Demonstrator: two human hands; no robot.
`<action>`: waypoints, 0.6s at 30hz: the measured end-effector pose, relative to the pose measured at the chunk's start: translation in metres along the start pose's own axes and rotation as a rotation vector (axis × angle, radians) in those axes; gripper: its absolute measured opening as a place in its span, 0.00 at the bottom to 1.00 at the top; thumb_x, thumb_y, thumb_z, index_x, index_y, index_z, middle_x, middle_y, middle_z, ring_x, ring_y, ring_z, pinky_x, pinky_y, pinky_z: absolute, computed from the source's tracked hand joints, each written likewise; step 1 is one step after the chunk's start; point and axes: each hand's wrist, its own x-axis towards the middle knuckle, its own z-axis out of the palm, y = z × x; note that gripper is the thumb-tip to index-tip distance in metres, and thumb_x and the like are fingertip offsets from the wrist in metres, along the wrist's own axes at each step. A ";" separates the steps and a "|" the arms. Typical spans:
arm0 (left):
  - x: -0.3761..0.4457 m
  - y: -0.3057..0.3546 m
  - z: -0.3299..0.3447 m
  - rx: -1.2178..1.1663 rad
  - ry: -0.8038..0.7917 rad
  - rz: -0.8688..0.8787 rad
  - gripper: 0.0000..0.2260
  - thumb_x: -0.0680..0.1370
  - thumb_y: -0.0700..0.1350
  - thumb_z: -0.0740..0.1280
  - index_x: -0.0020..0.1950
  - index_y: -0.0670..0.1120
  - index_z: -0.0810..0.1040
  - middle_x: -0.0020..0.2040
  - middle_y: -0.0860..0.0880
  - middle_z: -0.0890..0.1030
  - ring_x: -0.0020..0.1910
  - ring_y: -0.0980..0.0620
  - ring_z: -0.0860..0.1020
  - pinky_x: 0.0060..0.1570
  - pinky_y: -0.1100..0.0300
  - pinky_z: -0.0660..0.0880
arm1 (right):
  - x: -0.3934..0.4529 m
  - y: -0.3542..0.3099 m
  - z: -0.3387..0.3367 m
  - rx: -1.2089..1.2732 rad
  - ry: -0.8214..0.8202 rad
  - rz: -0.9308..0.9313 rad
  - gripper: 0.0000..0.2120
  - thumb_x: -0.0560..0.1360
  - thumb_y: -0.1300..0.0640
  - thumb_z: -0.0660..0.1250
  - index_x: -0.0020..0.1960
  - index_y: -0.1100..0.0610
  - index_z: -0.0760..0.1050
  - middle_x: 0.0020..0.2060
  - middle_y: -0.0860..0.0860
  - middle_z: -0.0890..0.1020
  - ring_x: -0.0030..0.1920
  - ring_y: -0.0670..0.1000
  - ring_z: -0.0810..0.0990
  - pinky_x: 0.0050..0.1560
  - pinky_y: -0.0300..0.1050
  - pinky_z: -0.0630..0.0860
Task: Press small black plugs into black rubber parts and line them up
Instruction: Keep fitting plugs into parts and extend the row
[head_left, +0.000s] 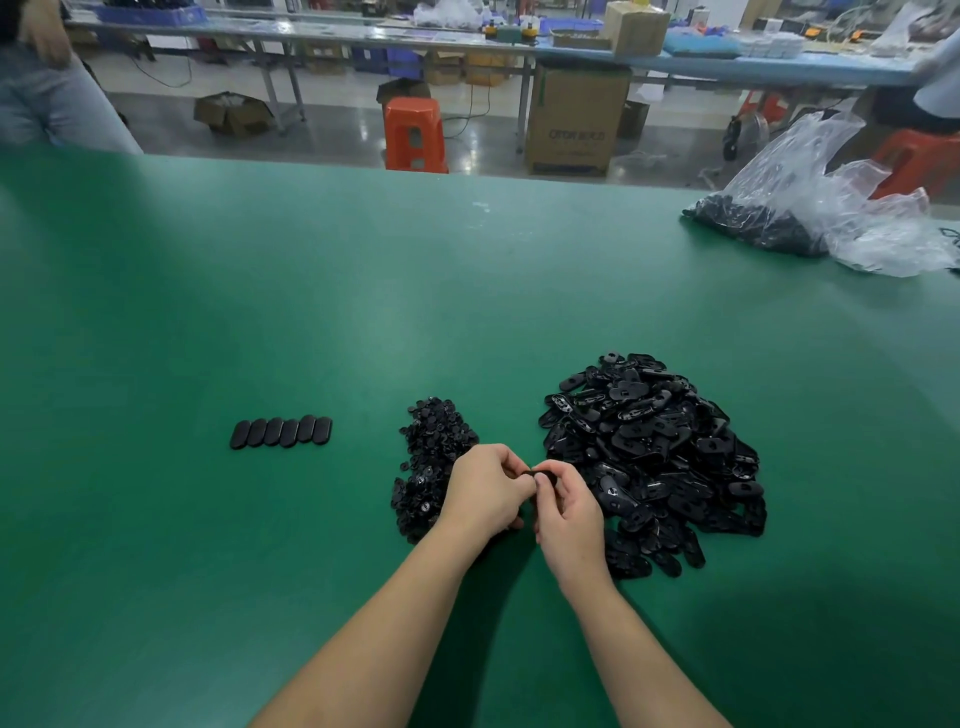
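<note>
On the bench (363, 291), a row of six rubber parts (281, 432) lies side by side at left, well apart from the heap of plugs (431, 447) at centre. Just right of that sits the larger pile of rubber parts (660, 457). Between the two heaps, at the near side, the left hand (485, 491) and right hand (569, 512) meet. A plastic bag (810, 208) rests at the far right edge.

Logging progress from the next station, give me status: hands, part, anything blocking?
Both hands, left hand and right hand, pinch one rubber part. Six finished parts lined up left. Nothing blocking.
</note>
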 end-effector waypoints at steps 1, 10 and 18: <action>-0.001 0.000 0.000 0.003 0.004 0.004 0.04 0.75 0.43 0.72 0.42 0.46 0.79 0.36 0.50 0.82 0.25 0.48 0.82 0.27 0.56 0.79 | 0.000 0.000 0.000 0.004 0.000 0.001 0.07 0.83 0.60 0.63 0.51 0.51 0.77 0.39 0.48 0.82 0.34 0.43 0.75 0.41 0.46 0.71; -0.002 0.000 -0.005 0.156 -0.061 0.154 0.04 0.78 0.40 0.66 0.49 0.47 0.80 0.41 0.50 0.82 0.35 0.47 0.83 0.41 0.51 0.82 | 0.000 0.000 0.002 0.016 0.053 -0.015 0.09 0.82 0.63 0.64 0.50 0.50 0.77 0.42 0.46 0.84 0.47 0.44 0.82 0.50 0.39 0.77; -0.003 -0.011 -0.003 0.463 0.017 0.467 0.13 0.80 0.42 0.63 0.63 0.51 0.76 0.54 0.51 0.82 0.53 0.49 0.79 0.52 0.55 0.75 | 0.001 -0.001 0.002 0.051 0.060 0.045 0.08 0.84 0.60 0.61 0.51 0.54 0.77 0.37 0.50 0.81 0.35 0.50 0.77 0.39 0.48 0.74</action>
